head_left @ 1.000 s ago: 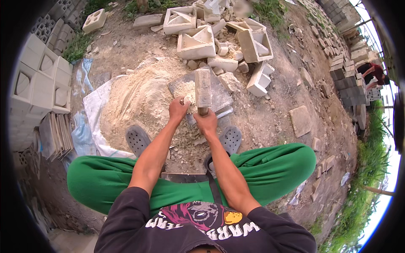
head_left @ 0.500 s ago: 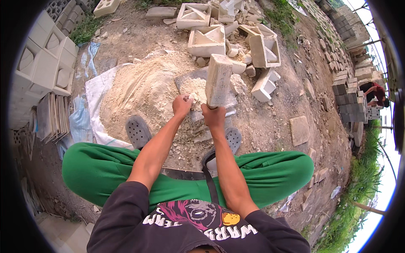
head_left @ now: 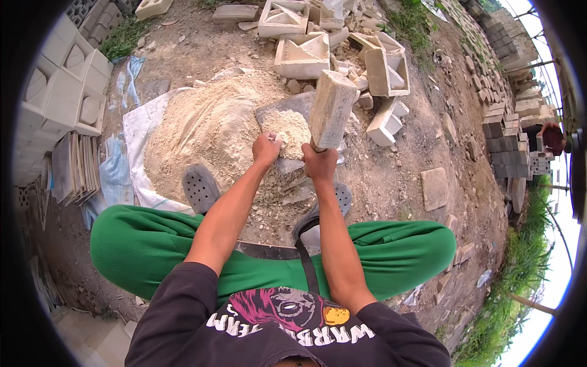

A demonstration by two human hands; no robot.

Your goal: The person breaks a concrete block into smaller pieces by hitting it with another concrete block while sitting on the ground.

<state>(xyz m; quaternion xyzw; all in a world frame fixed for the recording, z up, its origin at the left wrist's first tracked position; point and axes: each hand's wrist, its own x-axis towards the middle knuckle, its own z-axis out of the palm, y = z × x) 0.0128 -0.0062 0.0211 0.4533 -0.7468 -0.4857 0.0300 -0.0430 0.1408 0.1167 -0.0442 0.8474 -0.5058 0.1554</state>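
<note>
My right hand [head_left: 320, 162] is wrapped round the short handle of a mallet with a large, pale, block-shaped head [head_left: 332, 110]. The head is raised and leans a little to the right. Just left of it, my left hand [head_left: 266, 150] is closed, with a small pale chip [head_left: 273, 138] showing at its fingertips. This hand is by the near left edge of a heap of crushed pale stone [head_left: 288, 129], which lies on a dark flat slab [head_left: 269, 115]. The slab's right part is hidden behind the mallet.
A larger mound of pale grit [head_left: 211, 125] spreads over a white sheet [head_left: 136, 131] on the left. Broken hollow blocks [head_left: 302, 56] and rubble lie beyond the slab. My clogs [head_left: 200, 188] flank the work spot. Another person [head_left: 553, 139] is by stacked blocks [head_left: 506, 144] far right.
The mallet has shifted right and its head tilts further right, uncovering more of the crushed stone. My left hand has barely moved.
</note>
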